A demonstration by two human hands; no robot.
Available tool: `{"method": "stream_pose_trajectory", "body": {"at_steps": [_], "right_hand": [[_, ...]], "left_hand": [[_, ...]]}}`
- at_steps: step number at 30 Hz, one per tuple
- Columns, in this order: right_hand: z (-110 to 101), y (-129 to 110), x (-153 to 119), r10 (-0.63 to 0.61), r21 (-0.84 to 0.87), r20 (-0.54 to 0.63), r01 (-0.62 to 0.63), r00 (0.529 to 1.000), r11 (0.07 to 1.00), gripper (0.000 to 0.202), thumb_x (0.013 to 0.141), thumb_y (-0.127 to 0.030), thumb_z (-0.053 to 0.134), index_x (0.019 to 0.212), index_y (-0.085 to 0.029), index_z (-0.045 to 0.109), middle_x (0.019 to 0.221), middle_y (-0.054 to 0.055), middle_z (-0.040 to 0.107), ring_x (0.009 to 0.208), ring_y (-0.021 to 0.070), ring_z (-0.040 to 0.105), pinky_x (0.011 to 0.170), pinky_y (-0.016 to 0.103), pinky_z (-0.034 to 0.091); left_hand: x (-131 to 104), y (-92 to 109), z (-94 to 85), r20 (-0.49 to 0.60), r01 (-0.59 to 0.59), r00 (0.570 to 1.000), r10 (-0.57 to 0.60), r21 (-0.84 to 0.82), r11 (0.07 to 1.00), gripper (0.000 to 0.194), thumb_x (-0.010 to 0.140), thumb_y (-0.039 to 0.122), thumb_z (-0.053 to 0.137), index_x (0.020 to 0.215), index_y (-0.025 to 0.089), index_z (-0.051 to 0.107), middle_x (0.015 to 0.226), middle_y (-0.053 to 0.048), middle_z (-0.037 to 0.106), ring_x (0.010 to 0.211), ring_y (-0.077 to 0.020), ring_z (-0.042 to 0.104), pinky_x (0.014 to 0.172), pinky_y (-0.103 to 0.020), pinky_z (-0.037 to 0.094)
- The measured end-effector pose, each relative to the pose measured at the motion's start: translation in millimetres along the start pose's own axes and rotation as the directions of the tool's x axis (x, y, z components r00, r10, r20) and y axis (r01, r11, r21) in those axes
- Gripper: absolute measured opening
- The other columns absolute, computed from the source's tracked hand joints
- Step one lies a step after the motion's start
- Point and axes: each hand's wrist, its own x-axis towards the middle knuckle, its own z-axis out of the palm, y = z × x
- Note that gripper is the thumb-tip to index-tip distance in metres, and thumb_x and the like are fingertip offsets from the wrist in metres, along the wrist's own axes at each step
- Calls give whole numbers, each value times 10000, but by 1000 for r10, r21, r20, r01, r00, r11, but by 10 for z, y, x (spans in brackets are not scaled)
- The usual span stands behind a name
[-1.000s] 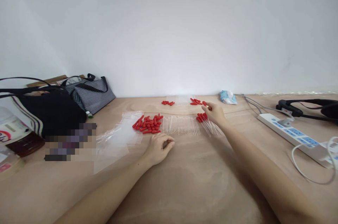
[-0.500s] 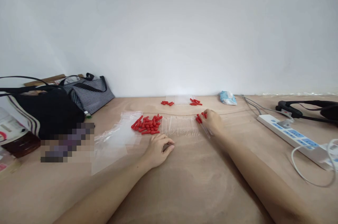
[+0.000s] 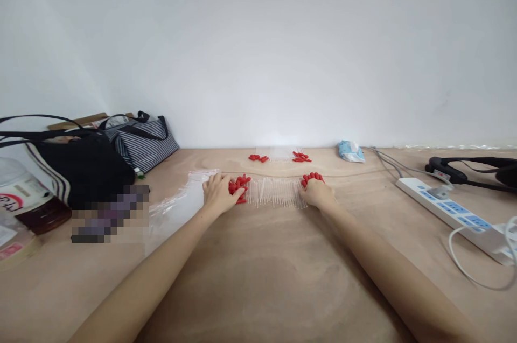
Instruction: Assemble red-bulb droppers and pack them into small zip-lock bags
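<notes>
A row of thin clear tubes (image 3: 278,192) lies side by side on the wooden table between my hands. At its left end is a pile of red rubber bulbs (image 3: 242,184). My left hand (image 3: 218,194) cups the left side of this pile, fingers apart and thumb on its near edge. At the row's right end, my right hand (image 3: 318,194) is curled over a cluster of red-bulb droppers (image 3: 313,177); their red ends show beyond my knuckles, while the tubes under the palm are hidden.
Clear zip bags (image 3: 173,219) lie left of my left hand. Farther back are a small bag of tubes (image 3: 278,153) and more red bulbs (image 3: 258,158). A blue mask (image 3: 350,151), power strip (image 3: 448,211) and cables stand right; bags (image 3: 145,144) and bottles (image 3: 36,200) left.
My left hand has moved forward and left onto the pile of red bulbs. My right hand has shifted slightly left and nearer, covering the tubes that showed beside it.
</notes>
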Motion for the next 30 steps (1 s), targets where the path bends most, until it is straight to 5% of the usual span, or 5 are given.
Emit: {"method": "stream_pose_trajectory", "body": {"at_steps": [5,13,18,24,30], "right_hand": [[14,-14,-14,7,-1,4,-6,1000,1000,350,770,-297,446,1059,-157,584,1073,156,589,1083,275,491,841,394,393],[-54,-9,-68,18,0,-24,-18,1000,1000,295,790,-340,402,883,-179,631,943,115,639,929,269,570,702,358,422],[13,35,-270,-96,77,-229,116,969,990,236,792,-335,411,752,-183,588,796,70,642,769,223,590,616,303,397],[218,124,-527,-465,307,-409,598,785,740,215,850,-296,375,776,-176,537,701,51,616,635,156,554,607,269,394],[276,59,-684,-655,319,-366,750,661,579,205,876,-255,399,953,-205,582,836,37,658,752,147,579,722,302,352]], "left_hand": [[165,-8,93,88,83,993,-82,-10,997,434,695,586,481,779,180,607,968,-131,555,1007,-328,427,821,-459,316],[335,39,175,113,209,972,-204,-26,978,241,667,386,541,577,176,616,830,-131,612,949,-359,473,783,-481,335],[315,128,38,31,197,980,-195,-102,975,196,703,317,516,663,157,622,875,-140,606,988,-359,470,816,-491,338],[-204,271,-72,54,-159,978,200,-419,894,128,822,256,433,880,170,509,796,-18,610,743,-148,580,685,-251,446],[-617,301,95,74,-325,887,456,-601,730,153,809,228,493,944,175,540,804,-18,587,731,-150,559,680,-272,445]]}}
